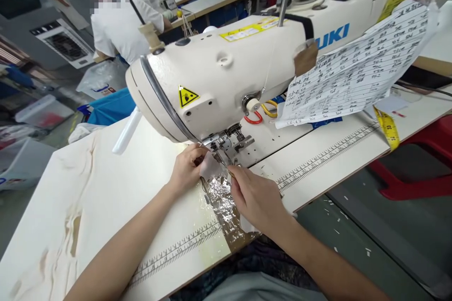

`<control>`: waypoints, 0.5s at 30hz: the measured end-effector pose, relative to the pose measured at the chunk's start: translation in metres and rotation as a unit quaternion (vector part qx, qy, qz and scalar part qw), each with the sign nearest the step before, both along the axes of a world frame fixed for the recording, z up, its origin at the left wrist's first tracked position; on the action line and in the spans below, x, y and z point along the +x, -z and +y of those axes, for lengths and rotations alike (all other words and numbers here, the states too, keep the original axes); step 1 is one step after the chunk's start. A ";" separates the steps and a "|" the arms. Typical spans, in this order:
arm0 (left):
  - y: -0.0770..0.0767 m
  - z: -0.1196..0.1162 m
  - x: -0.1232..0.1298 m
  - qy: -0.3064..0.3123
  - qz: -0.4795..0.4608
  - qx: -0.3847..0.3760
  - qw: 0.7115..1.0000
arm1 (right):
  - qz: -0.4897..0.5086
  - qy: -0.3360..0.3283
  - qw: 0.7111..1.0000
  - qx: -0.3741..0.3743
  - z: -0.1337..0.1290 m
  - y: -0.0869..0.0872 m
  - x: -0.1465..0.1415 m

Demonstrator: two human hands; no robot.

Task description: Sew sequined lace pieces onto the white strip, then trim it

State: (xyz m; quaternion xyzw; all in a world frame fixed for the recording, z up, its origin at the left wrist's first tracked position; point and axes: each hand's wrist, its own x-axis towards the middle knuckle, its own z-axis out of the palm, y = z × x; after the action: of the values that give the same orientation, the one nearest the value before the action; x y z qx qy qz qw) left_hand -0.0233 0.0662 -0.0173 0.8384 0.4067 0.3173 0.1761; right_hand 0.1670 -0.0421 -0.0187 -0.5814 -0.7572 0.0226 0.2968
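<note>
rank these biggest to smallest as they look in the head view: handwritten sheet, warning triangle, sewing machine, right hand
1. Sewing machine
2. Handwritten sheet
3. Right hand
4. Warning triangle

This ranks apparent size only.

Head camera: rode on the person's head and looked forward and down
White sewing machine (226,84): stood close ahead, seen from slightly above
Left hand (189,164) and right hand (259,197): were near the lens, just below mid-view
Ruler scale (176,251) on the tabletop (134,174): slanted upward to the right across the view
Co-worker (118,26): showed farther off at upper left, seen from behind
</note>
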 end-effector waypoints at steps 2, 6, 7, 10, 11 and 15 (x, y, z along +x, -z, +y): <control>-0.001 0.000 0.000 -0.001 0.005 -0.004 1.000 | 0.013 -0.005 1.000 0.012 -0.001 0.000 0.000; -0.004 -0.001 0.002 -0.004 0.007 -0.015 1.000 | 0.014 -0.002 1.000 0.016 -0.001 0.000 0.000; -0.005 -0.002 0.003 -0.006 0.006 -0.018 1.000 | 0.012 0.000 1.000 0.015 -0.001 0.000 0.000; -0.006 -0.002 0.004 -0.012 -0.001 -0.031 0.999 | 0.006 0.003 1.000 0.010 0.000 -0.001 -0.001; -0.006 -0.003 0.004 -0.013 -0.004 -0.036 0.999 | 0.005 0.003 1.000 0.008 0.000 -0.001 -0.001; -0.007 -0.003 0.005 -0.020 -0.005 -0.047 0.999 | 0.007 0.003 1.000 0.005 -0.001 -0.001 0.000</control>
State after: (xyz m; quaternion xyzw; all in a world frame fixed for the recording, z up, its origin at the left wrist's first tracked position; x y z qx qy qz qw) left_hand -0.0185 0.0633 -0.0102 0.8192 0.4367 0.3058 0.2113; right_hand 0.1670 -0.0430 -0.0176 -0.5817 -0.7538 0.0220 0.3050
